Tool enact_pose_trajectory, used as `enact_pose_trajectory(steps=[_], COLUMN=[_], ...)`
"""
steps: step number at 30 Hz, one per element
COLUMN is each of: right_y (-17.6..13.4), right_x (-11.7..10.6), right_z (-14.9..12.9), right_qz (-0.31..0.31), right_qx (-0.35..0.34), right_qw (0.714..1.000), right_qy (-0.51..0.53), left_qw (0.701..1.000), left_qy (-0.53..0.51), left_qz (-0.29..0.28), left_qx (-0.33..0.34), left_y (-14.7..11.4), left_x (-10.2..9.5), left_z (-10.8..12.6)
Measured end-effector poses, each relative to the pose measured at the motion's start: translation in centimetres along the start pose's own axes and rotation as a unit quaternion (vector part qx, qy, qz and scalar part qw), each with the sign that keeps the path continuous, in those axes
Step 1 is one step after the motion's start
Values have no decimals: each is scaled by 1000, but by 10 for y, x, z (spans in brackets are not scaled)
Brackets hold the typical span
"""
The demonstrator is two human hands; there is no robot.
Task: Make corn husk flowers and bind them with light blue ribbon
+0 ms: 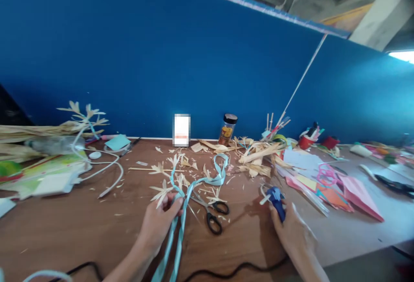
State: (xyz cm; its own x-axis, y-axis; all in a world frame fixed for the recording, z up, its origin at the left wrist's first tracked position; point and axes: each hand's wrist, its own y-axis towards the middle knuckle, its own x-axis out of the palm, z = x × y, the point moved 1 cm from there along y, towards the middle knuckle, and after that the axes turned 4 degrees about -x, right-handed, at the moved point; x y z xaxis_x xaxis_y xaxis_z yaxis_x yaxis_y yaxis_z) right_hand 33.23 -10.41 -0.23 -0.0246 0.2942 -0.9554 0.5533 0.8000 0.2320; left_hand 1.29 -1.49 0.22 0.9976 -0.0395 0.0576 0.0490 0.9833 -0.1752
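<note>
My left hand (158, 221) pinches a light blue ribbon (181, 224) and the stem of a spray of pale dried-husk flowers (161, 191). The ribbon's tails hang down toward the front edge, and a loop of it rises behind. In my right hand (293, 226), closed around the handle, is a blue glue gun (276, 200), its nozzle end pointing left and away. Between the hands, just right of the ribbon, black-handled scissors (213, 217) lie with their blades partly covered by ribbon and flowers.
Dried husks (258, 157) pile up behind, beside a black-lidded jar (228, 129). Coloured papers (359, 191) lie at right, with a red pen cup (305, 141) farther back. A white cable (111, 170) curls at left; a black cord (236, 269) crosses the front.
</note>
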Motion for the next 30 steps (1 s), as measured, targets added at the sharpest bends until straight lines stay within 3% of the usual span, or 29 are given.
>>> enact_pose_trajectory(steps=[4, 8, 10, 13, 15, 17, 19, 21, 23, 25, 27, 30], right_y=[1, -10, -20, -31, -30, -21, -8, 4, 13, 20, 30, 52], right_x=[6, -16, -38, -69, -80, -81, -76, -67, -62, -62, -70, -95], right_z=[9, 8, -9, -58, -96, -127, -148, -161, -170, -178, -185, -186], right_qz=[-29, 9, 75, 49, -52, -139, -232, -326, -393, -430, -419, -326], right_qx=[-38, -45, -57, -168, -263, -296, -300, -290, -264, -239, -236, -294], right_qw=[997, 993, 986, 942, 895, 858, 821, 765, 708, 677, 695, 797], right_qy=[60, 107, 139, 287, 356, 396, 426, 475, 524, 548, 534, 415], left_qw=[1000, 1000, 999, 995, 990, 985, 983, 980, 976, 970, 967, 969], left_qy=[-9, -6, 10, 44, 68, 88, 96, 104, 124, 145, 156, 146], left_qz=[-9, -14, -35, -88, -121, -141, -153, -162, -167, -172, -174, -169], left_qx=[16, 1, 0, 14, 26, 35, 42, 53, 71, 90, 99, 101], left_y=[-7, -16, -20, -28, -34, -38, -41, -41, -39, -36, -33, -29], left_x=[-3, -11, -12, -10, -7, -5, -5, -7, -11, -14, -16, -19], left_z=[18, 33, 38, 47, 52, 56, 59, 60, 60, 60, 60, 60])
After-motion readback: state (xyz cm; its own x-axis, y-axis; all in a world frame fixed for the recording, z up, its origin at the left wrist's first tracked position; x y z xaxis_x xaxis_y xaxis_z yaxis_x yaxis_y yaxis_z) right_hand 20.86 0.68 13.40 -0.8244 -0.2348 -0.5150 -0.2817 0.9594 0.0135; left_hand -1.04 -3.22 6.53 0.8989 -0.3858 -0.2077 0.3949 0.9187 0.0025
